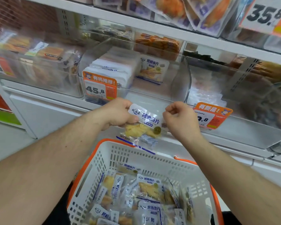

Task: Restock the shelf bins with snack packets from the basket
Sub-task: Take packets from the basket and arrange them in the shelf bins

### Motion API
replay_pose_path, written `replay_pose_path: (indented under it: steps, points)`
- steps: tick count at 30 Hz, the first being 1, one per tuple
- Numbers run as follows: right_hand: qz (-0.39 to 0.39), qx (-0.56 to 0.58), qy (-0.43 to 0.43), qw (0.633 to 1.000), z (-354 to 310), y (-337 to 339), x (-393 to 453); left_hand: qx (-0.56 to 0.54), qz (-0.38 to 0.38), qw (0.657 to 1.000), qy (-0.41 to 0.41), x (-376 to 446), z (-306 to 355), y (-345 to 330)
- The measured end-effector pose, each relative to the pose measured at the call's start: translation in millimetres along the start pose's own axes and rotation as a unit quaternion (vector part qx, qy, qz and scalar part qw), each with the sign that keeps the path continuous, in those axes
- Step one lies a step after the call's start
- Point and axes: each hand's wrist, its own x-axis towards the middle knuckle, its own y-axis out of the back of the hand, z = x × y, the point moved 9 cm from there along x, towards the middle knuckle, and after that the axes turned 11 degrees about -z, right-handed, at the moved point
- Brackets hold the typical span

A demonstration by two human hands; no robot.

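The left hand (118,113) grips a grilled fish fillet packet (144,125) by its top left corner, thumb curled over the white label. The right hand (179,117) pinches the packet's upper right edge with curled fingers. The packet hangs between both hands, tilted, its clear lower part showing yellowish fish pieces. Just beyond the hands stands a clear shelf bin (152,88) holding a row of matching packets (113,70), with an orange price tag (99,86) reading 45.8 on its front. Below the hands sits a white basket (152,161) with an orange rim, holding more fish packets (148,197) in a loose heap.
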Motion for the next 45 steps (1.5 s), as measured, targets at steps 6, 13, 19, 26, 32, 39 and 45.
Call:
replay_pose_path:
  steps: [6, 13, 19, 26, 32, 39, 45]
  points:
    - [-0.037, 0.260, -0.096, 0.960, 11, -6, 5, -0.113, 0.061, 0.989, -0.079, -15, 25, 24]
    - [-0.141, 0.305, -0.061, 0.940, -19, -13, 12, -0.133, 0.152, 0.964, -0.176, -30, 48, 46]
    - [0.024, 0.355, -0.075, 0.931, -38, 34, 35, 0.062, 0.354, 0.909, -0.213, -52, 73, 77]
    - [0.125, 0.257, -0.059, 0.956, -35, 40, 86, 0.239, 0.434, 0.858, -0.134, -51, 80, 93]
    - [0.113, 0.124, -0.120, 0.978, -28, 22, 134, 0.320, 0.382, 0.867, -0.032, -26, 72, 89]
    - [-0.075, -0.249, -0.129, 0.957, -25, -18, 195, 0.365, 0.344, 0.865, 0.019, -12, 66, 95]
    - [-0.064, -0.208, -0.134, 0.967, -16, -36, 222, 0.400, 0.301, 0.863, 0.070, -1, 62, 93]
